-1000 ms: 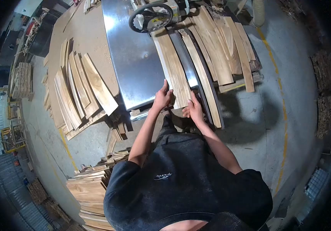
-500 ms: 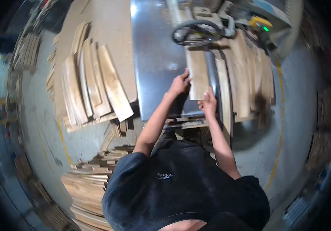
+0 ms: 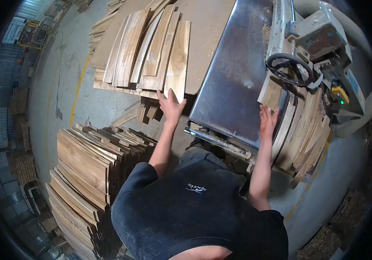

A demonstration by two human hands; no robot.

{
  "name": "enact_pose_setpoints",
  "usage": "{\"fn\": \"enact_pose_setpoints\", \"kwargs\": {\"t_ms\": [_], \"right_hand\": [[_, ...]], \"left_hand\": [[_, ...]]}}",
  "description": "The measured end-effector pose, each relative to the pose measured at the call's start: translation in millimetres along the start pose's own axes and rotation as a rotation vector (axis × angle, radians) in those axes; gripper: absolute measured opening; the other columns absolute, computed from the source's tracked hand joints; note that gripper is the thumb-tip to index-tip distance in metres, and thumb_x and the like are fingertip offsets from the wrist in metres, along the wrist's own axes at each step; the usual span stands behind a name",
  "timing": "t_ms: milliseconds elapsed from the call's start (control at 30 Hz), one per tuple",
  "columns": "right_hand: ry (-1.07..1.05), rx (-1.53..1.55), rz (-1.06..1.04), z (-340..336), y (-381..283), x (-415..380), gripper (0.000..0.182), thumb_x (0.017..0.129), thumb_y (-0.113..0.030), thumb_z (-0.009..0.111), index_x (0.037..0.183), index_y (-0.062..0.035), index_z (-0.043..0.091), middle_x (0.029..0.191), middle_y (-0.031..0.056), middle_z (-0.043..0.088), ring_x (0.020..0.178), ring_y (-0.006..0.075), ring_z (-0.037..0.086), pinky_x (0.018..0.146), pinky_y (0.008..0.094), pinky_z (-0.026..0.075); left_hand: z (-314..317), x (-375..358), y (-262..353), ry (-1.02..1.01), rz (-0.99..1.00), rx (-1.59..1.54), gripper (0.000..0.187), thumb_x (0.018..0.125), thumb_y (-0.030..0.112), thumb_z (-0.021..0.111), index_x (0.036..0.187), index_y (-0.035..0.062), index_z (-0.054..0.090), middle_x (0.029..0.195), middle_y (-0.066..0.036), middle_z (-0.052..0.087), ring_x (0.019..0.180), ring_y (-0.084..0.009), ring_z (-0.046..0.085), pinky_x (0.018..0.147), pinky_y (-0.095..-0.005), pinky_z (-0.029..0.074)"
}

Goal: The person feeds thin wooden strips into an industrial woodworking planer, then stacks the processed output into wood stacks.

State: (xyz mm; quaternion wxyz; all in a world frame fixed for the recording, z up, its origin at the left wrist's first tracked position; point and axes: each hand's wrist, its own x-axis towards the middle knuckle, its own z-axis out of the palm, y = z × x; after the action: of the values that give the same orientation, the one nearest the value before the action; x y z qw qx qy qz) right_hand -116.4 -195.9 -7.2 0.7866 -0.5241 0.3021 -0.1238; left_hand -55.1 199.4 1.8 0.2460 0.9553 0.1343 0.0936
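My left hand (image 3: 171, 109) is open, its thumb and fingers spread at the near end of a pale wooden board (image 3: 178, 63). That board is the rightmost of several lying side by side on the brown sheet-topped table (image 3: 201, 41). My right hand (image 3: 268, 122) reaches up with outstretched fingers, fingertips right at the near end of a short wooden board (image 3: 272, 93). This board lies on the metal machine table (image 3: 227, 93), and its far end is hidden under the black handwheel (image 3: 290, 69) of a woodworking machine.
Right of the machine table lie several long boards (image 3: 300, 125). A tall stack of boards (image 3: 79, 156) stands on the floor at my left. The machine's yellow box with a green light (image 3: 341, 96) is at the upper right. A grey hose (image 3: 359, 21) curves behind it.
The view has swung left. My left hand has left the board at the machine and moved to the boards on the left. The machine board has slid farther under the handwheel.
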Motion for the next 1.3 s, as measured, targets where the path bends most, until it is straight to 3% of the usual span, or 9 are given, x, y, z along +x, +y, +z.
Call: {"fn": "enact_pose_setpoints", "kwargs": {"t_ms": [133,233,267,367,500,833,1067,1167,1300], "right_hand": [[-0.169,0.097,-0.005,26.5,-3.9,-45.9,0.059,0.1,-0.027,0.055,0.151,-0.012,0.028,0.131,0.0116,0.055,0.119,0.0206,0.055,0.096,0.0338,0.042],[-0.318,0.1,0.117,43.2,6.8,-89.6,0.047,0.1,-0.026,0.055,0.142,-0.0083,0.042,0.119,0.0088,0.063,0.103,0.0171,0.063,0.083,0.0287,0.049],[-0.314,-0.015,0.183,48.7,10.6,-104.5,0.047,0.101,-0.031,0.054,0.14,-0.0079,0.044,0.117,0.0089,0.063,0.1,0.0169,0.063,0.082,0.0286,0.05],[-0.456,-0.016,0.333,49.8,28.1,-143.6,0.056,0.101,-0.045,0.048,0.144,-0.0105,0.04,0.128,0.0103,0.058,0.109,0.0189,0.06,0.081,0.0293,0.051],[-0.429,0.084,0.402,33.3,41.7,-187.9,0.062,0.102,-0.033,0.05,0.154,-0.016,0.021,0.136,0.0103,0.052,0.102,0.0187,0.063,0.076,0.0318,0.056],[-0.199,0.321,0.394,-77.7,103.7,-294.9,0.059,0.1,-0.011,0.052,0.153,-0.0185,0.026,0.135,0.0036,0.054,0.115,0.0204,0.06,0.094,0.0381,0.052],[0.167,0.654,0.419,-87.4,113.3,-273.1,0.022,0.097,-0.025,0.061,0.113,-0.0104,0.057,0.108,0.0022,0.063,0.099,0.0148,0.061,0.084,0.0297,0.054],[0.199,0.705,0.42,-90.8,107.8,-242.6,0.036,0.096,-0.031,0.061,0.123,-0.0103,0.052,0.116,0.0052,0.061,0.106,0.0175,0.059,0.089,0.0284,0.05],[0.26,0.166,0.498,-78.4,74.9,-207.8,0.053,0.097,-0.049,0.054,0.12,-0.0009,0.053,0.099,0.0151,0.066,0.086,0.0235,0.067,0.073,0.0274,0.054]], "left_hand": [[-21.4,2.3,6.9,-0.02,0.12,-0.062,0.078,0.069,0.037,0.083,0.135,0.0078,0.053,0.134,-0.035,0.042,0.119,-0.0452,0.051,0.098,-0.049,0.045],[-35.1,1.5,20.4,-0.355,0.023,-0.65,0.078,0.078,0.034,0.078,0.143,0.0092,0.045,0.115,-0.024,0.059,0.105,-0.03,0.061,0.09,-0.0379,0.05],[-50.6,-8.3,30.8,-0.663,-0.26,-1.1,0.085,0.084,0.022,0.074,0.153,0.0122,0.026,0.087,-0.011,0.065,0.066,-0.0115,0.058,0.058,-0.0235,0.046],[-51.2,-61.4,45.6,-0.625,-0.091,-1.27,0.096,0.088,0.013,0.069,0.156,0.0132,0.001,0.087,-0.006,0.063,0.056,-0.0045,0.044,0.046,-0.0185,0.034],[-34.6,-131.4,44.9,-0.983,-0.11,-1.009,0.102,0.088,-0.001,0.064,0.155,0.0162,-0.011,0.125,-0.018,0.061,0.107,-0.0224,0.062,0.084,-0.034,0.055],[-4.3,-237.1,35.0,-1.264,0.013,-0.866,0.094,0.083,-0.004,0.062,0.157,0.0146,0.007,0.1,-0.01,0.064,0.078,-0.012,0.061,0.065,-0.0272,0.051],[25.3,-237.0,115.0,-0.696,0.675,-0.158,0.076,0.075,0.047,0.077,0.136,0.0071,0.054,0.103,-0.023,0.053,0.089,-0.0349,0.06,0.073,-0.0399,0.051],[56.9,-234.1,139.0,-0.56,0.777,-0.149,0.072,0.07,0.043,0.079,0.13,0.0123,0.057,0.144,-0.029,0.033,0.13,-0.0468,0.034,0.099,-0.0593,0.032],[85.3,-205.5,164.9,-0.513,0.851,-0.074,0.068,0.068,0.042,0.08,0.125,0.0108,0.059,0.154,-0.029,0.018,0.137,-0.0476,0.025,0.102,-0.0633,0.025]]}}
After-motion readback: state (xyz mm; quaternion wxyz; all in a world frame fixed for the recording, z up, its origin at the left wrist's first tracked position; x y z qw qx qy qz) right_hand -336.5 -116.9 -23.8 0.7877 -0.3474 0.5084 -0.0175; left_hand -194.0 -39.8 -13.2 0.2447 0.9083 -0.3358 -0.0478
